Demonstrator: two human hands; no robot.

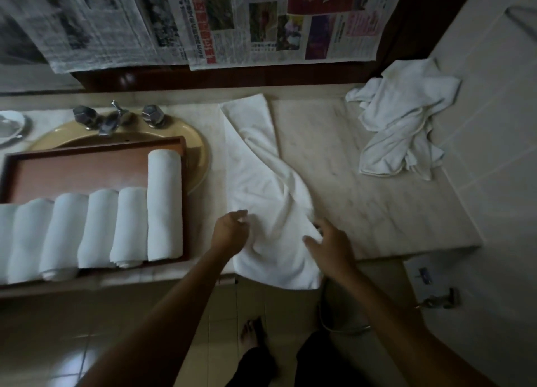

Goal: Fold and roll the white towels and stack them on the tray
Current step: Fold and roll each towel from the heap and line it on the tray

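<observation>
A white towel (261, 168) lies lengthwise on the marble counter (363, 206), rumpled in the middle, its near end hanging over the front edge. My left hand (229, 231) hovers over the towel's left side with loosely curled fingers that hold nothing. My right hand (329, 242) rests on the towel's right edge, fingers spread and reaching into a fold. A wooden tray (87, 165) at the left carries several rolled white towels (164, 203) side by side.
A heap of unfolded white towels (404, 119) lies at the counter's back right by the tiled wall. The tray sits over a beige sink (197, 151) with chrome taps (112, 119). Newspapers (203, 20) cover the mirror behind. My feet stand on the tiled floor below.
</observation>
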